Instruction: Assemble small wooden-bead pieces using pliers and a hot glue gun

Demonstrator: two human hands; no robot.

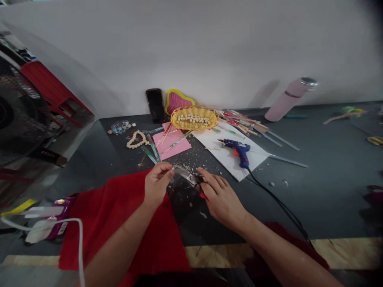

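My right hand [220,195] is closed around the handles of a pair of scissors [186,175], whose red grip shows beneath my fingers. The metal blades point left toward my left hand [158,181]. Thumb and fingers of my left hand are pinched together right at the blade tips; what they hold is too small to make out. Small pale scraps [191,204] lie scattered on the dark table under and around the blades. A red cloth [125,215] is spread beneath my left forearm.
Behind my hands stands a yellow basket [176,121] of pale beads, near a phone [156,105] and a pink sheet [182,150]. A blue glue gun [243,153] rests on white paper, its cord trailing right. At left are a power strip [64,215] and a fan [18,103]; a pink bottle [285,103] stands right.
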